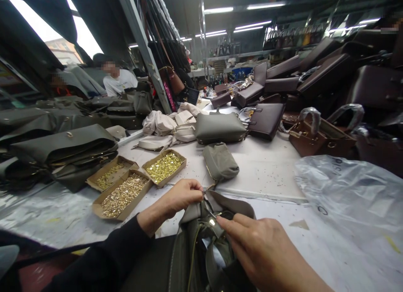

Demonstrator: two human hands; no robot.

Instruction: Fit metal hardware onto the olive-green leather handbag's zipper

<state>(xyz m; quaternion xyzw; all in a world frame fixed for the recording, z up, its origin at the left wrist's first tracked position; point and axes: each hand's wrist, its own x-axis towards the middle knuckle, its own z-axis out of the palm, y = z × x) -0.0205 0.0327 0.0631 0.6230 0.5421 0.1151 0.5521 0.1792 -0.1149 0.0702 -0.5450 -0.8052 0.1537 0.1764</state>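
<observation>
Olive bag (183, 262): left hand (179, 198) pinches its rim tightly, likely to steady it. Right hand (267, 241) reaches its opening, grip unclear.

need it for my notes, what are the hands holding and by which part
Both hands are on the dark green bag, at its open top edge; whether the right also grips a small tool cannot be told.

the olive bag (157, 258) runs off the bottom edge, and so does the right forearm (302, 267). whatever the right hand (264, 245) grips is mostly covered by its fingers. the clear plastic (352, 195) is cut by the right edge. a seated person's face is blurred out.
</observation>
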